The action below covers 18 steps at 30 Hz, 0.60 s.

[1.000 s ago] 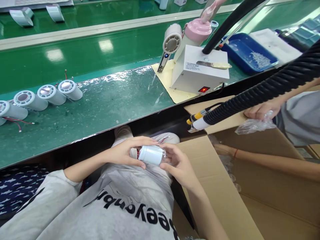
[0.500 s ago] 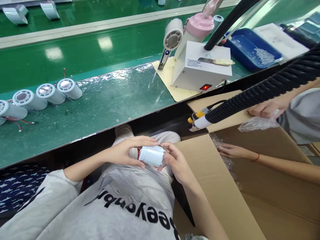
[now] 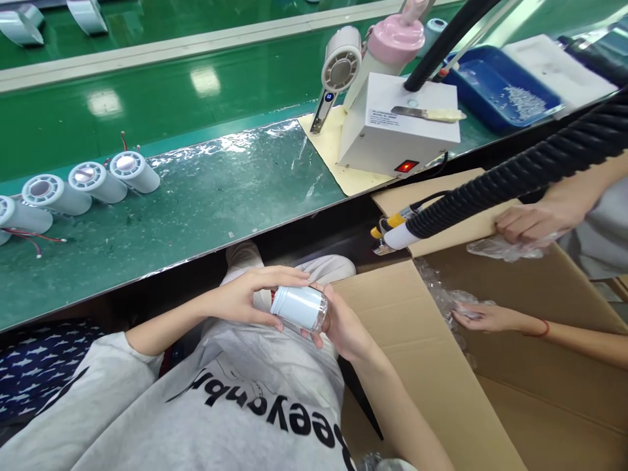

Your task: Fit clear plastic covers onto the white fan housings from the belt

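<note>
I hold a small white cylinder [image 3: 299, 308] over my lap, just below the bench edge, at about six o'clock from the middle of the view. My left hand [image 3: 245, 297] arches over it from nine o'clock, fingers curled along the top and thumb tucked under the near end. My right hand [image 3: 346, 327] cups it from three o'clock, fingers wrapped snugly round the clear far end, so both hands grip the same piece.

At ten o'clock on the green bench [image 3: 196, 203] lies a row of white cylindrical housings [image 3: 83, 186] on their sides, with red wires trailing near the leftmost. At one o'clock stands a white box unit [image 3: 397, 131] with a lit red switch, a white fan head [image 3: 341, 65] and a pink part [image 3: 395, 36] just behind it. A blue tray [image 3: 495, 91] sits farther toward two o'clock.

A black ribbed hose [image 3: 515, 176] crosses from three o'clock. An open cardboard box [image 3: 441, 366] sits at four o'clock, touching my right forearm. Another person's hands [image 3: 483, 317] reach into it among clear plastic bags [image 3: 500, 247].
</note>
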Each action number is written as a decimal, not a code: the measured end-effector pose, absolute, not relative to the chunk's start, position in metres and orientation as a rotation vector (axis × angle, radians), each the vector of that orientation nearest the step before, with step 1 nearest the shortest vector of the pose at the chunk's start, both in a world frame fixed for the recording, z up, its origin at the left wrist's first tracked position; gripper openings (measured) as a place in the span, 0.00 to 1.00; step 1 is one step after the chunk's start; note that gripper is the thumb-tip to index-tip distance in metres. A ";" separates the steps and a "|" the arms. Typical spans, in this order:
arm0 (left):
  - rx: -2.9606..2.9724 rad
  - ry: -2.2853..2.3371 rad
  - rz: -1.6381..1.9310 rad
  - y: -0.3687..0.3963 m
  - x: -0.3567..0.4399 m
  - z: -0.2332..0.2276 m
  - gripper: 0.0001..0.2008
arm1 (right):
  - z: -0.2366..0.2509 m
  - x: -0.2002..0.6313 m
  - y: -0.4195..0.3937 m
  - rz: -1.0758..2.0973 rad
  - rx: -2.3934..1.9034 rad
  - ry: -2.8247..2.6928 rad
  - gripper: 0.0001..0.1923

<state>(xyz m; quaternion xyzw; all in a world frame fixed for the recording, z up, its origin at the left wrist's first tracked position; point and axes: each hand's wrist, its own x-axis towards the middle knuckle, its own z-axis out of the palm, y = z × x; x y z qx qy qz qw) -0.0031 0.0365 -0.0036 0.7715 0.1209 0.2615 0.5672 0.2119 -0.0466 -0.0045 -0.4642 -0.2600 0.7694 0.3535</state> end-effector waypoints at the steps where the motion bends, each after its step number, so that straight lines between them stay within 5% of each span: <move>1: 1.811 0.289 0.614 0.036 -0.003 -0.004 0.39 | -0.004 0.212 -0.046 2.028 -1.188 -0.656 0.38; 10: 1.757 0.445 0.560 0.028 -0.002 0.005 0.34 | -0.006 0.216 -0.051 2.176 -1.139 -0.807 0.50; 15: 1.560 0.582 0.495 0.024 -0.001 0.015 0.34 | -0.008 0.229 -0.062 1.291 -1.227 -1.367 0.39; 18: 1.487 0.606 0.436 0.023 -0.001 0.015 0.33 | -0.010 0.236 -0.064 0.910 -1.100 -1.730 0.22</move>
